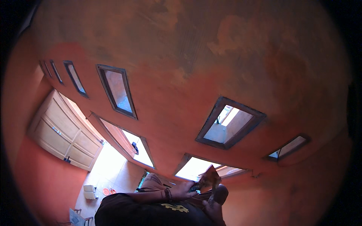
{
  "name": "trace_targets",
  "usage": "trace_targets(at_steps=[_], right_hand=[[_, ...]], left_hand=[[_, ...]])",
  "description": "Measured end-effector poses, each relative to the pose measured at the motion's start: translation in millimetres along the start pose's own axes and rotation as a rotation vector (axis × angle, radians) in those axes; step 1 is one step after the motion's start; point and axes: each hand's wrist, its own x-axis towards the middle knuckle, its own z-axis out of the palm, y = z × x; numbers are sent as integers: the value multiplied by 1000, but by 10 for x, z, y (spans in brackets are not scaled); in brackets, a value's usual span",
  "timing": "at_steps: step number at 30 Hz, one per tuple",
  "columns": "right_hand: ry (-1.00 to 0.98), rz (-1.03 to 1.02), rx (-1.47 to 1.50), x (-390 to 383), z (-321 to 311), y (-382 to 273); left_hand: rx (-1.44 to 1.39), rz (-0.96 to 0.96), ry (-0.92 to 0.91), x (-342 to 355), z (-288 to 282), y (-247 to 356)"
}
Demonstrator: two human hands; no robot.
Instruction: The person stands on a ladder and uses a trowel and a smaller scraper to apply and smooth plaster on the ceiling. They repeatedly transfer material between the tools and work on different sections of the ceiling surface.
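Observation:
My left hand (184, 190), with a dark bracelet at its wrist, is closed round the dark handle of a flat, brown-smeared scraper (209, 176). The scraper's broad blade is tilted upward in front of my chest. My right hand (212, 209) grips the lower end of a narrow tool that looks like a putty knife (215, 190). Its upper end meets or overlaps the scraper's blade; whether they touch I cannot tell. Beyond my hands rises an orange-red wall (162, 120), with patchy brown-grey smears (196, 41) over its upper part.
Dark-framed openings (230, 122) pierce the wall, with larger window openings (194, 167) below. A pale panelled door (69, 130) stands ajar at the left. Down on the tiled floor (113, 171) are a white stool-like object (89, 192), orange-red round items (106, 191) and a chair (77, 217).

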Motion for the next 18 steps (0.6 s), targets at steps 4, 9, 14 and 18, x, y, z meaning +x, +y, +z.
trace_targets(at_steps=[4,9,14,18], right_hand=[[167,7,-547,-117,28,-95],[382,-201,-105,-220,206,-655],[173,21,-727,-200,277,-659],[226,21,-507,-189,170,-693]], left_hand=[[33,54,128,-15,-68,-94],[16,55,50,-94,-100,-140],[-55,164,41,-137,-63,134],[-87,160,94,-219,-116,128]])
